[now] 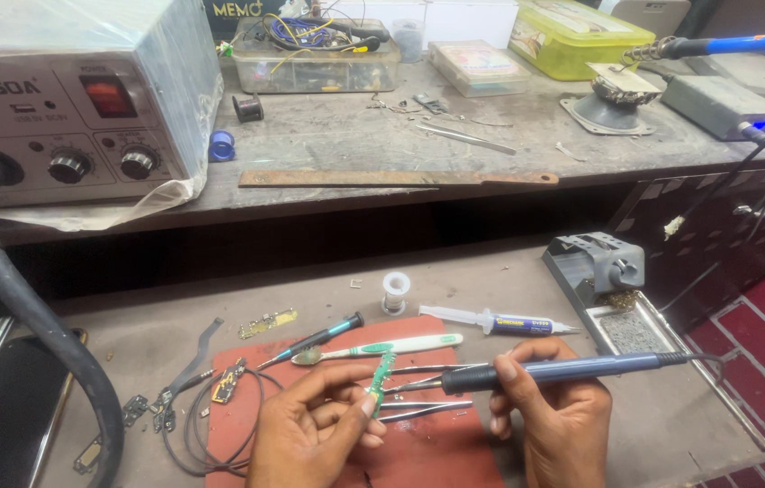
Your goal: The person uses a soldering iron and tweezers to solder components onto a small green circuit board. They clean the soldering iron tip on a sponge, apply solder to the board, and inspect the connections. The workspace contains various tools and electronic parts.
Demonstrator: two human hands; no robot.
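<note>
Here my left hand (315, 425) pinches the upright green strip (381, 381), my right hand (552, 411) clasping the soldering iron (563, 369), tip pointing left at it.

Two soldering irons (572, 366) (726, 43), two tweezers (419, 411) (under the hands), one syringe (491, 322), one toothbrush (382, 347).

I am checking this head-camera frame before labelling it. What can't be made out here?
- Head view: where the blue-handled soldering iron in the right hand meets the small green circuit strip pinched by the left hand; too small to tell contact.
- Black flat device at lower left: cut off by the frame edge.
- Contents of the clear plastic box on the shelf: tangled, too small.
</note>
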